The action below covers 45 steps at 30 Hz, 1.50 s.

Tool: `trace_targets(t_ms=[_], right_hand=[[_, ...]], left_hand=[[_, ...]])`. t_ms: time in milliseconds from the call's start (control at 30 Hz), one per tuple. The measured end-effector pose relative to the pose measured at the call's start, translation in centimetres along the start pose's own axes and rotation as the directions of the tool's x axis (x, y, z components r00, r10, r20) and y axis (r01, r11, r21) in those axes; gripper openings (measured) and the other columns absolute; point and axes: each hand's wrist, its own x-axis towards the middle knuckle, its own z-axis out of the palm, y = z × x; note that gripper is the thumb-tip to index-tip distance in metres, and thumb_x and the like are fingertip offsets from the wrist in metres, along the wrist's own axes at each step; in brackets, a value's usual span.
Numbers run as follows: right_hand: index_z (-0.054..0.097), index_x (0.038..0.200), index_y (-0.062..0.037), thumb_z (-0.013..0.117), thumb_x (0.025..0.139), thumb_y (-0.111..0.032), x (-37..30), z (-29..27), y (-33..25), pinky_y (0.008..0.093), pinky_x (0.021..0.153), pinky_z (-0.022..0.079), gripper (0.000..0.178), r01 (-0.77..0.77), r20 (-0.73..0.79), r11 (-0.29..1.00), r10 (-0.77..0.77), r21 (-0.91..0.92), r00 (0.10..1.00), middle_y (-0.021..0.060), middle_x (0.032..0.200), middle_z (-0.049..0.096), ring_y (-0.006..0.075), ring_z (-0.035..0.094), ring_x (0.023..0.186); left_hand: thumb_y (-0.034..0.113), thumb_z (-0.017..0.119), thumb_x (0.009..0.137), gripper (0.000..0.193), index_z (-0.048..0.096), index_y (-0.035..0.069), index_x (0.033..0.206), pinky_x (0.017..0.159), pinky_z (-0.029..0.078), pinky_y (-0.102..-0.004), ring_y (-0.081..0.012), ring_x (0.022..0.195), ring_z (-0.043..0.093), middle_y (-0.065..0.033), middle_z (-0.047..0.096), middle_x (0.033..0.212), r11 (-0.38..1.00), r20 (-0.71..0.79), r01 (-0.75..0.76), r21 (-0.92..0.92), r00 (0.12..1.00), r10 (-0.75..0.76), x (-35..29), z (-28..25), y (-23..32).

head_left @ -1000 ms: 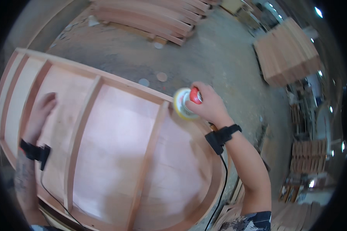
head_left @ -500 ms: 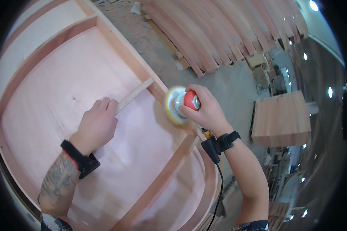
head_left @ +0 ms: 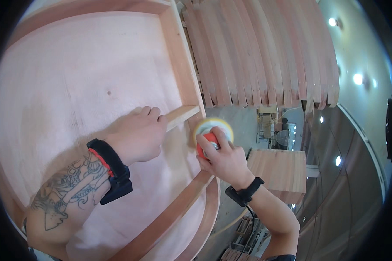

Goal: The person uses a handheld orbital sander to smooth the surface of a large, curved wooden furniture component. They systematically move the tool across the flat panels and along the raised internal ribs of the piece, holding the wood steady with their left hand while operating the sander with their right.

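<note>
Right hand (head_left: pixel 226 163) wrapped round 1 sander (head_left: pixel 207 140), red grip, at right rail of 1 wooden frame (head_left: pixel 174 52), between middle and lower of 3 visible crossbars (head_left: pixel 184 115). Left hand (head_left: pixel 137 135) bent over middle one; can't tell if clamped. 2 wrist straps (head_left: pixel 249 190), 1 per wrist. Beyond: 1 board stack (head_left: pixel 265 52), 1 timber block (head_left: pixel 276 172).

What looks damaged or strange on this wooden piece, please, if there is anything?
Only a small dark spot on the pale panel, beyond the left hand, stands out, because the wood around it is lighter. It may be just a knot.
</note>
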Motion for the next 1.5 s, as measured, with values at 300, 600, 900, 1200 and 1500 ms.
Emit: trace_targets(t_ms=[300,600,900,1200,1500], right_hand=[[0.063,0.126,-0.0308,0.077,0.082,-0.031,2.3,1.5,-1.6,0.0357,0.050,0.057,0.046,0.051,0.033,0.988,-0.046,-0.147,0.998,0.0120,0.124,0.058,0.0242,0.069,0.062],[0.064,0.129,-0.0299,0.073,0.083,-0.026,-0.6,2.4,-3.7,0.0368,0.053,0.059,0.047,0.068,0.208,0.994,-0.048,-0.091,0.977,0.0161,0.127,0.056,0.0279,0.071,0.065],[0.064,0.125,-0.0305,0.073,0.086,-0.028,2.1,0.9,-3.2,0.0333,0.050,0.057,0.041,0.064,0.146,0.990,-0.046,-0.122,0.988,0.0136,0.125,0.057,0.0244,0.071,0.062],[0.068,0.126,-0.0340,0.078,0.082,-0.028,-5.5,2.7,-3.5,0.0358,0.056,0.060,0.046,0.092,0.191,0.995,-0.082,-0.044,0.978,0.0110,0.125,0.059,0.0242,0.071,0.065],[0.069,0.126,-0.0342,0.077,0.083,-0.033,-6.1,0.8,-2.2,0.0342,0.060,0.062,0.043,0.132,0.200,0.991,-0.122,-0.037,0.972,0.0111,0.126,0.060,0.0237,0.072,0.069]], left_hand=[[0.005,0.060,0.082,0.025,0.063,-0.005,0.105,0.095,0.051,-0.0431,-0.0359,0.107,0.060,-0.0195,0.062,0.109,1.000,-0.064,-0.013,0.012,0.998,0.014,0.1,0.4,-0.2],[0.009,0.060,0.080,0.034,0.064,-0.006,0.110,0.098,0.050,-0.0423,-0.0353,0.112,0.060,-0.0213,0.063,0.116,0.999,0.044,0.024,-0.023,0.999,-0.023,-0.3,-0.3,-0.6],[0.013,0.063,0.079,0.038,0.065,-0.009,0.109,0.097,0.051,-0.0440,-0.0357,0.115,0.060,-0.0229,0.063,0.116,0.999,-0.039,0.008,-0.050,0.999,-0.010,0.3,1.4,-0.4],[0.010,0.064,0.075,0.039,0.065,-0.009,0.109,0.097,0.051,-0.0437,-0.0366,0.112,0.059,-0.0236,0.062,0.115,0.997,-0.071,-0.004,-0.071,0.998,-0.001,0.5,1.8,-0.7],[0.013,0.059,0.089,0.039,0.067,-0.008,0.121,0.103,0.049,-0.0446,-0.0353,0.122,0.057,-0.0233,0.062,0.128,0.998,0.093,0.031,-0.055,0.995,-0.026,0.0,-0.4,-0.2]])
